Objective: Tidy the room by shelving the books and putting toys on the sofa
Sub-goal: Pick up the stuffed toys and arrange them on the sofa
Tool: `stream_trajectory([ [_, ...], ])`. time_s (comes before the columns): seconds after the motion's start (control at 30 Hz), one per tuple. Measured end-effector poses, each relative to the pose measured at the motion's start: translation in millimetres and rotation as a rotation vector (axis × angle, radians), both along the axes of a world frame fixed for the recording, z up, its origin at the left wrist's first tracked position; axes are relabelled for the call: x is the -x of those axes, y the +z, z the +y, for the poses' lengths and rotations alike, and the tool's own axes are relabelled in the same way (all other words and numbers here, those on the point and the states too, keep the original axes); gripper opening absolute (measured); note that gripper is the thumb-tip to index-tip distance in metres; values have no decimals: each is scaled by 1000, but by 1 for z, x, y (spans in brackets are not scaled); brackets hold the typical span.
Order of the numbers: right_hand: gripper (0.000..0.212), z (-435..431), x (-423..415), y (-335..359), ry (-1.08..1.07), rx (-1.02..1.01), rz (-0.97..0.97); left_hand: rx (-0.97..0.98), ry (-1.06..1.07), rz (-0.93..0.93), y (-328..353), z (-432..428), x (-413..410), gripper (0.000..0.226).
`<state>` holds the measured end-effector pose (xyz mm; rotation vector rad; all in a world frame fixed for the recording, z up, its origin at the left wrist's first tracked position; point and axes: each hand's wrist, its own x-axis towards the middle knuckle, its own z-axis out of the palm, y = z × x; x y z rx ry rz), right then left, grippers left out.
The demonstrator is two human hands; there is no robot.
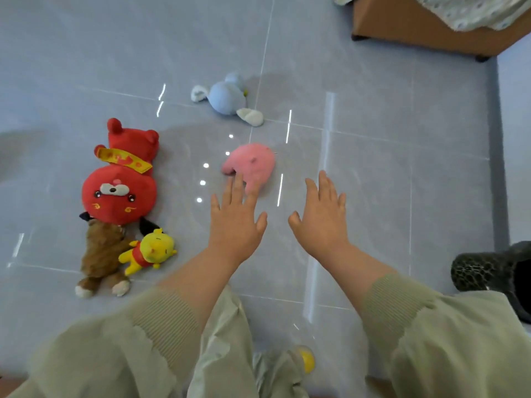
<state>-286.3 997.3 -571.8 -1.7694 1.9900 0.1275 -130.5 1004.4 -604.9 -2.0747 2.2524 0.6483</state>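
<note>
Several plush toys lie on the grey tiled floor. A pink plush lies in the middle, and the fingertips of my left hand overlap its near edge. My right hand hovers to the right of it, fingers spread, holding nothing. Farther back lies a light blue plush. On the left lie a big red plush, a brown plush and a small yellow bear, all touching one another. Both hands are open, palms down.
A brown sofa base with a patterned cloth on it stands at the top right. A dark perforated object sits at the right edge. A yellow shoe tip shows near my legs. Pale floor tiles stretch between the toys and the sofa.
</note>
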Motion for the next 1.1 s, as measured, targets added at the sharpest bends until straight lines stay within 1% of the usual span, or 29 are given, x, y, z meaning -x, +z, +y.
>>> stream_trajectory([
  [0.17, 72, -58, -43, -19, 16, -81, 25, -123, 105, 54, -18, -50, -49, 72],
  [0.27, 71, -88, -50, -32, -8, -111, 38, -179, 122, 105, -30, -81, -59, 70],
  [0.4, 70, -136, -56, -62, -55, -141, -16, -204, 128, 168, -57, -129, -60, 68],
  [0.47, 68, -160, -52, -79, -133, -173, -84, -267, 146, 200, -75, -152, -52, 68],
  [0.6, 65, -202, -44, -110, -379, -210, -293, -377, 133, 160, -110, -181, -41, 69],
  [0.7, 65, -244, -33, -143, -524, -285, -400, -430, 273, 186, -139, -222, -35, 68],
  [0.8, 64, -288, -20, -189, -588, -380, -431, -431, 468, 261, -177, -264, -20, 65],
  [0.87, 64, -304, -13, -221, -626, -450, -433, -483, 517, 278, -208, -282, -9, 65],
  [0.93, 64, -311, -7, -249, -635, -480, -464, -527, 496, 262, -235, -295, 0, 68],
  [1.03, 64, -329, -4, -293, -702, -514, -518, -562, 451, 200, -281, -320, 6, 76],
  [1.1, 60, -342, -4, -323, -765, -560, -557, -606, 380, 162, -311, -336, 10, 86],
])
